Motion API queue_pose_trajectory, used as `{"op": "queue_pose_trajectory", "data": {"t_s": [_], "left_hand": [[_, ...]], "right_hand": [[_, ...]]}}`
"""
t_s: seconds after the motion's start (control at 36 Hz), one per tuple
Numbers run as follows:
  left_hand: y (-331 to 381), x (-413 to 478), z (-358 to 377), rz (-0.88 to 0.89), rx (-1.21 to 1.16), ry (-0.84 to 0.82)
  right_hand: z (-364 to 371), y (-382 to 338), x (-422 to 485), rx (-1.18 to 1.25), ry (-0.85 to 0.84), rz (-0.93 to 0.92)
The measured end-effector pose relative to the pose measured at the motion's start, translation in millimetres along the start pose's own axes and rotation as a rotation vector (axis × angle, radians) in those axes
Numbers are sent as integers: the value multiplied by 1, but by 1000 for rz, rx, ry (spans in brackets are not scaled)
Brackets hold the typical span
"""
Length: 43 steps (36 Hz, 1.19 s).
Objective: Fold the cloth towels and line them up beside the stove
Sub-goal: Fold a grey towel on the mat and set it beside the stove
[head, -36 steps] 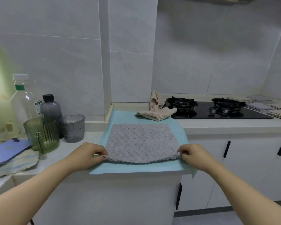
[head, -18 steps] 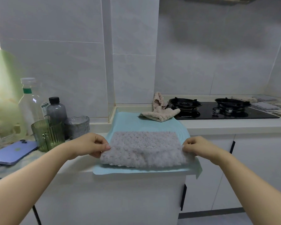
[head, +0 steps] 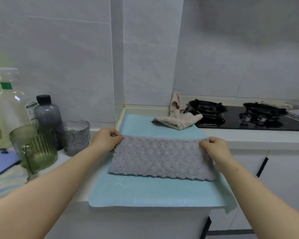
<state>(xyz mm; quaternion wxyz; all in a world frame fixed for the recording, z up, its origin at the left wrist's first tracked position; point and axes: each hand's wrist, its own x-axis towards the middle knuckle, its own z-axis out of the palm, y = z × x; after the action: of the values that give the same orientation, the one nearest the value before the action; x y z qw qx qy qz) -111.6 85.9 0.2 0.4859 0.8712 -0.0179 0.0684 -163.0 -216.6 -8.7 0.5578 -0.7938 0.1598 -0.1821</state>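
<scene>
The white kitchen countertop point(head: 248, 139) carries a black glass gas stove point(head: 231, 122) to my right. In front of me a pale blue rectangular towel point(head: 154, 192) lies flat on the counter. On it rests the fluffy grey cloth towel point(head: 160, 159), folded double. A crumpled beige terry towel point(head: 178, 119) lies beyond, against the stove's left edge. My left hand point(head: 107, 139) and right hand point(head: 214, 149) each pinch a far corner of the grey towel.

You get soft, even light, with a yellow-green glow washing in from the left edge and a grey shadow high on the right wall point(head: 248, 31). The stove point(head: 231, 122) glass gleams faintly. Edges bend; detail looks slightly soft
</scene>
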Motion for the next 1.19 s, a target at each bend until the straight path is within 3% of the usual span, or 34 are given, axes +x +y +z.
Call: {"op": "queue_pose_trajectory", "data": {"t_s": [0.19, 0.53, 0.75, 1.19], "left_hand": [[-12, 36, 16, 41, 207, 29], [-40, 42, 39, 136, 444, 134], [-41, 43, 40, 170, 561, 60], [-42, 43, 37, 110, 355, 119]], "right_hand": [[18, 5, 32, -44, 39, -17], [35, 32, 38, -464, 88, -147], [34, 37, 42, -515, 56, -151], [29, 32, 50, -389, -3, -100]]}}
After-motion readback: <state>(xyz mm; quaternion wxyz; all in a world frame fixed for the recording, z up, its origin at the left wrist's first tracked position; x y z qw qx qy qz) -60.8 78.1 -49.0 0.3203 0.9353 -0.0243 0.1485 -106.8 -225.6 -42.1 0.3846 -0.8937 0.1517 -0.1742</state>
